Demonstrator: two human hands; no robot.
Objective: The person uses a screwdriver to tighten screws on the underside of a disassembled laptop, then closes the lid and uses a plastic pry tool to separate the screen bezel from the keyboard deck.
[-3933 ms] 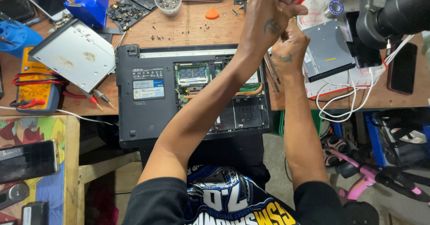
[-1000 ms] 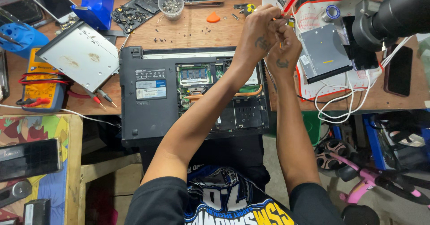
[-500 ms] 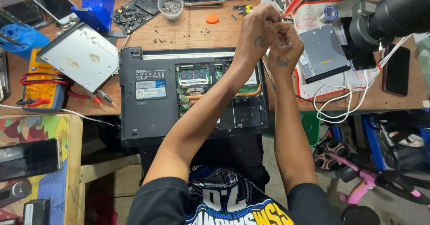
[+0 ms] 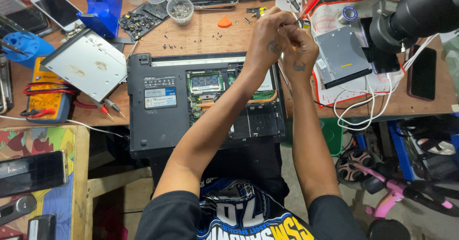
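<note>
On the workbench point(image 4: 215, 34) an opened laptop point(image 4: 162, 106) lies bottom-up at the near edge. Both hands, the left hand point(image 4: 270, 37) and the right hand point(image 4: 299, 53), meet above the laptop's far right corner, with a screwdriver point(image 4: 311, 3) sticking up between them. Left of the laptop lies a disc drive point(image 4: 88, 63), and left of that a multimeter point(image 4: 45, 94). Right of the hands lies a second drive point(image 4: 342, 56). Behind the laptop, loose screws point(image 4: 179, 42) are scattered, with a small cup of screws point(image 4: 180, 10) farther back.

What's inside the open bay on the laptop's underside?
Inside the laptop: a green memory module, circuit board and an orange cable. The left forearm covers the bay's middle; its far right corner is hidden.
</note>
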